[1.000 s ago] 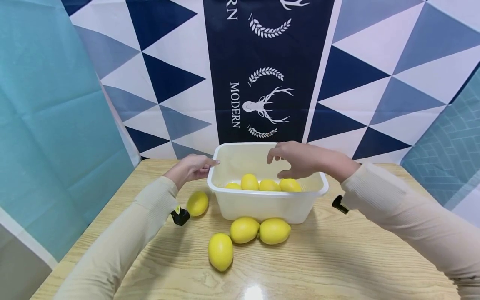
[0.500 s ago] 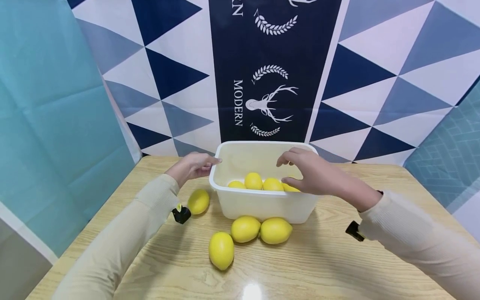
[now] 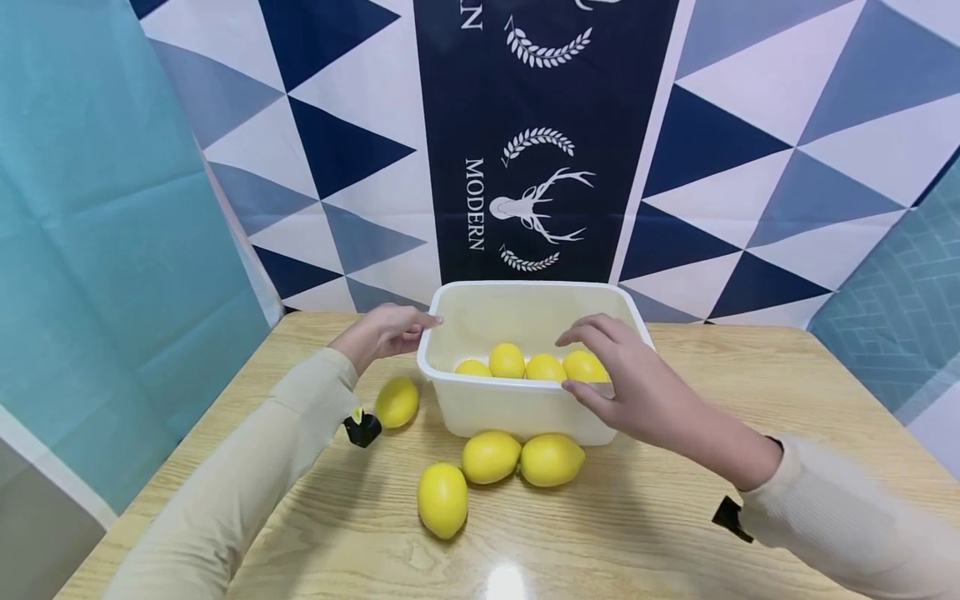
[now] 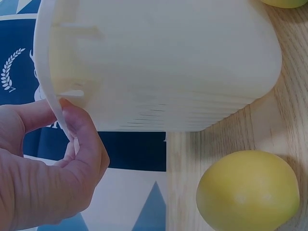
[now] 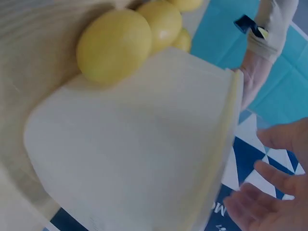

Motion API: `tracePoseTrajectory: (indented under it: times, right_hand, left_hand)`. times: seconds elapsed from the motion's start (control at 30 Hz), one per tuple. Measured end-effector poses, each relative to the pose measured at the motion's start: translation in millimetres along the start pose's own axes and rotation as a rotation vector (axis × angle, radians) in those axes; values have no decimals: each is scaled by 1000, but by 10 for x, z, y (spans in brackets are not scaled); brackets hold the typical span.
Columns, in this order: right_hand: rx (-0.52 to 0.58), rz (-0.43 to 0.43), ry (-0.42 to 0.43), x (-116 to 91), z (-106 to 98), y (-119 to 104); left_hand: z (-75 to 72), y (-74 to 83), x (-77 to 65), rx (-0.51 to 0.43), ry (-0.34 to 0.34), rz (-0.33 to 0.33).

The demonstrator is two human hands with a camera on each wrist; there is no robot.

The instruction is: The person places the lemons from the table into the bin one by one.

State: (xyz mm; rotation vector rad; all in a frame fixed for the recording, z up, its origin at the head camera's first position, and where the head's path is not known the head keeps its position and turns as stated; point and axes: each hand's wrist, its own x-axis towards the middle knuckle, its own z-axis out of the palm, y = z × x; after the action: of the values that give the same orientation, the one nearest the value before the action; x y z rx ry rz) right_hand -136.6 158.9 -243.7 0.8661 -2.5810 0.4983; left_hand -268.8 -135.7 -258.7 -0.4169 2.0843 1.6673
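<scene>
One left hand [image 3: 388, 331], pinching bin rim [image 3: 495, 382]; right hand [image 3: 634, 387] (loosely spread), above it

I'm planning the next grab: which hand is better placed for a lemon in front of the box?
Likely the right hand: it holds nothing, while the left hand pinches the box rim.

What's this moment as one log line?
left hand: grips white bin; right hand: empty, near bin; inside lemons: four visible; outside lemons: four on table

A cloth-screened place, room type unclear: wood-grain bench [image 3: 637, 533] below the left grip [image 3: 384, 332], patterned hanging [image 3: 360, 125] beyond, teal sheet [image 3: 97, 208] leftward.
</scene>
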Motion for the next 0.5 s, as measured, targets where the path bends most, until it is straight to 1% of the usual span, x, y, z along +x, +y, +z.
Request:
tracePoseTrajectory:
  times: [0.2, 0.27, 0.37, 0.43, 0.5]
  right_hand:
    - [10, -38, 156, -152, 165, -25]
    - [8, -62, 206, -202, 237, -20]
    - [5, -121, 280, -275, 356, 9]
    - [3, -154, 303, -328, 421, 24]
    - [1, -176, 306, -378, 473, 35]
  left_hand:
    - [-3, -12, 1, -2, 0, 2]
    - [-1, -13, -3, -1, 3, 3]
    - [0, -14, 3, 0, 9, 4]
    - [5, -13, 3, -1, 13, 2]
    - [8, -13, 3, -7, 15, 0]
